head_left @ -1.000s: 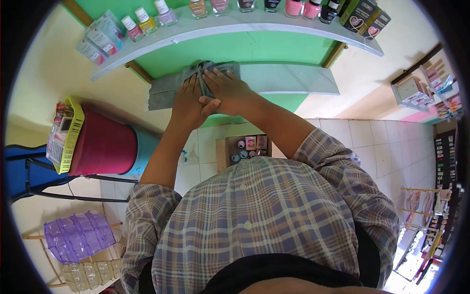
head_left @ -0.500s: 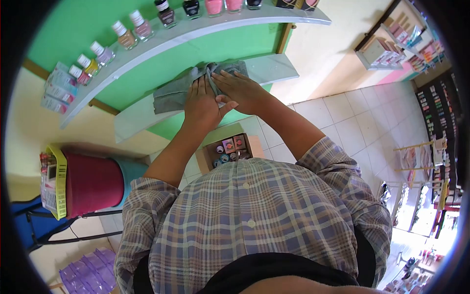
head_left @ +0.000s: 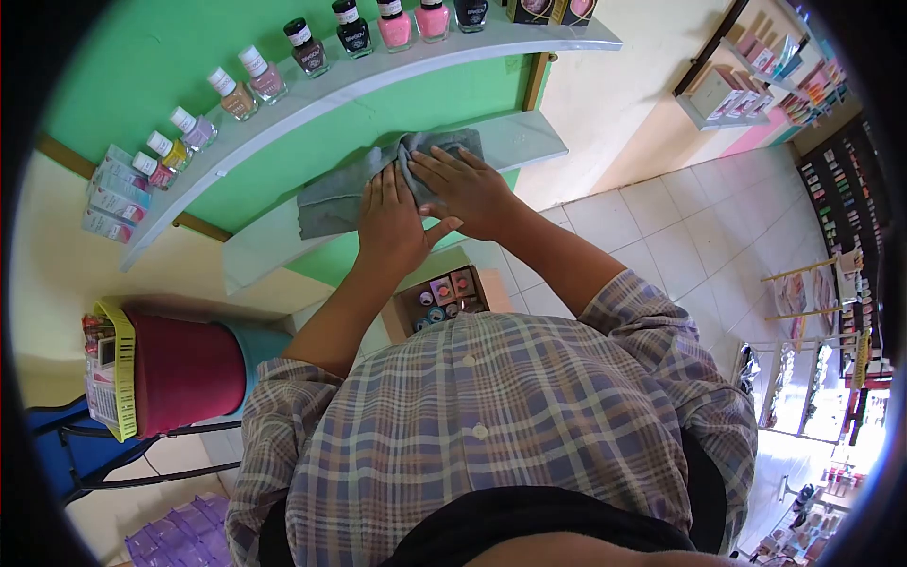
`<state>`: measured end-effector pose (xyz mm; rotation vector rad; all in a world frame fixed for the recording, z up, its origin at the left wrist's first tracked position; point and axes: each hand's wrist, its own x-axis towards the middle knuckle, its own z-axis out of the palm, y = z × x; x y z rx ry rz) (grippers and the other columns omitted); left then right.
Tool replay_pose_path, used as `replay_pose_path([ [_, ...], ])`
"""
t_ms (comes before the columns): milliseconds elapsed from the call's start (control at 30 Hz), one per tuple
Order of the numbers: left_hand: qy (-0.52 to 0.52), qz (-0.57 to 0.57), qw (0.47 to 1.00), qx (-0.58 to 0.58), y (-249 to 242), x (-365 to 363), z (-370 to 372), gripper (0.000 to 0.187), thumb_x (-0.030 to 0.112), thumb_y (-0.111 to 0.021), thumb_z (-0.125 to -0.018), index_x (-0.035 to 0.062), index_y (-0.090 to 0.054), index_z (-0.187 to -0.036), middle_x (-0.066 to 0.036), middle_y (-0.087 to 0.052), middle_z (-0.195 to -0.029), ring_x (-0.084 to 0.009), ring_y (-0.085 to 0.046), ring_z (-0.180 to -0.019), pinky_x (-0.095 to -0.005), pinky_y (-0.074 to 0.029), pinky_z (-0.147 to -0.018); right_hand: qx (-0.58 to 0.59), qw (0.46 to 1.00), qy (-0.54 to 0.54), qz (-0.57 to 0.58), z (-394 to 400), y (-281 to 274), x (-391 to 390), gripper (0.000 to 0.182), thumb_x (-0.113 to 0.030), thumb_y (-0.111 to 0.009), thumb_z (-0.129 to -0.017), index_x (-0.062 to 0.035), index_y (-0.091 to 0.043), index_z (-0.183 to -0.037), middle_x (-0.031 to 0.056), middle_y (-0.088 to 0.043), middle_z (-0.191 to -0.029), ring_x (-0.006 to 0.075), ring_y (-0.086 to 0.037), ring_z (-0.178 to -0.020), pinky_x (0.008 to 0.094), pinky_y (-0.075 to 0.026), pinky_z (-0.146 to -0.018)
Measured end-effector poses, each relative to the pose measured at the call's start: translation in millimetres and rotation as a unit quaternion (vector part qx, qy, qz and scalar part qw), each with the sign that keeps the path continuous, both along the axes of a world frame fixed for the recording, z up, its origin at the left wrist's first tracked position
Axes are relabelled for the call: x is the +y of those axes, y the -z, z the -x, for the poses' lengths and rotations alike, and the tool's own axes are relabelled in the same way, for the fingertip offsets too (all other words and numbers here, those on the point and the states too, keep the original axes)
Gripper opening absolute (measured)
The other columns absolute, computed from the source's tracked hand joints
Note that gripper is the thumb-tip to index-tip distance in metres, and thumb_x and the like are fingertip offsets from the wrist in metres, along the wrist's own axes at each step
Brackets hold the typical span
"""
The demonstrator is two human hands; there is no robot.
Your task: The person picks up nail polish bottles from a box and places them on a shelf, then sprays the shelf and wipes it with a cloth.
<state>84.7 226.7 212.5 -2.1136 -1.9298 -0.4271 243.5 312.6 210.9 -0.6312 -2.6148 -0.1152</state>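
A grey cloth (head_left: 331, 203) lies along the lower white shelf (head_left: 255, 253), bunched into a fold near its middle. My left hand (head_left: 389, 222) rests on the cloth with its fingers stretched out, just left of that fold. Beside it, my right hand (head_left: 465, 194) lies flat on the cloth's right part, fingers extended. The two thumbs are close together between the hands. Both palms face down and hide some of the cloth.
Several nail polish bottles (head_left: 308, 49) stand on the upper shelf (head_left: 350, 85). Below my hands, a cardboard box (head_left: 495, 288) holds small jars and boxes. A maroon bin (head_left: 184, 376) with a yellow basket (head_left: 123, 373) is at left; display racks (head_left: 846, 208) line the right.
The view has shifted slightly, with the upper shelf appearing a little further left. Both hands stay on the cloth; their fingers move only slightly.
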Motion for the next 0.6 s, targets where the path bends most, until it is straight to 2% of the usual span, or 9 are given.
replay_pose_path([
  [200, 0.003, -0.001, 1.000, 0.005, 2, 7, -10, 0.116, 0.080, -0.048, -0.077, -0.0188, -0.032, -0.136, -0.034, -0.037, -0.141, -0.0442, -0.037, -0.133, -0.0496, -0.024, -0.114, -0.032, 0.999, -0.002, -0.030, -6, 2, 14, 0.062, -0.050, -0.045, -0.096, -0.0100, -0.041, -0.143, 0.0060, -0.040, -0.150, 0.0249, -0.036, -0.139, 0.0487, -0.028, -0.113],
  [300, 0.013, 0.004, 1.000, 0.005, 0, 10, -13, 0.116, 0.080, -0.048, -0.078, -0.0193, -0.032, -0.136, -0.035, -0.037, -0.142, -0.0446, -0.036, -0.134, -0.0500, -0.024, -0.114, -0.042, 0.999, 0.004, -0.021, -13, 1, 17, 0.061, -0.049, -0.046, -0.096, -0.0105, -0.040, -0.143, 0.0065, -0.038, -0.151, 0.0271, -0.036, -0.139, 0.0501, -0.029, -0.113],
  [400, 0.024, 0.003, 1.000, 0.009, 0, 13, -16, 0.116, 0.080, -0.047, -0.078, -0.0193, -0.032, -0.136, -0.036, -0.036, -0.142, -0.0451, -0.036, -0.134, -0.0509, -0.023, -0.114, -0.045, 0.999, 0.002, -0.010, -20, -1, 20, 0.061, -0.046, -0.048, -0.095, -0.0112, -0.040, -0.144, 0.0073, -0.037, -0.152, 0.0320, -0.035, -0.138, 0.0518, -0.029, -0.112],
  [467, 0.027, 0.002, 1.000, 0.013, 0, 17, -19, 0.116, 0.080, -0.047, -0.078, -0.0192, -0.032, -0.136, -0.036, -0.036, -0.142, -0.0455, -0.035, -0.135, -0.0514, -0.023, -0.114, -0.059, 0.998, 0.008, 0.004, -25, -3, 24, 0.059, -0.044, -0.050, -0.095, -0.0121, -0.040, -0.144, 0.0082, -0.035, -0.152, 0.0380, -0.034, -0.138, 0.0533, -0.030, -0.112],
  [600, 0.031, 0.033, 0.999, 0.026, -5, 32, -37, 0.119, 0.082, -0.044, -0.078, -0.0189, -0.030, -0.138, -0.037, -0.032, -0.144, -0.0461, -0.031, -0.137, -0.0515, -0.021, -0.115, -0.057, 0.998, 0.006, 0.016, -46, -3, 41, 0.057, -0.042, -0.051, -0.095, -0.0141, -0.040, -0.144, 0.0090, -0.035, -0.152, 0.0418, -0.034, -0.137, 0.0543, -0.029, -0.111],
])
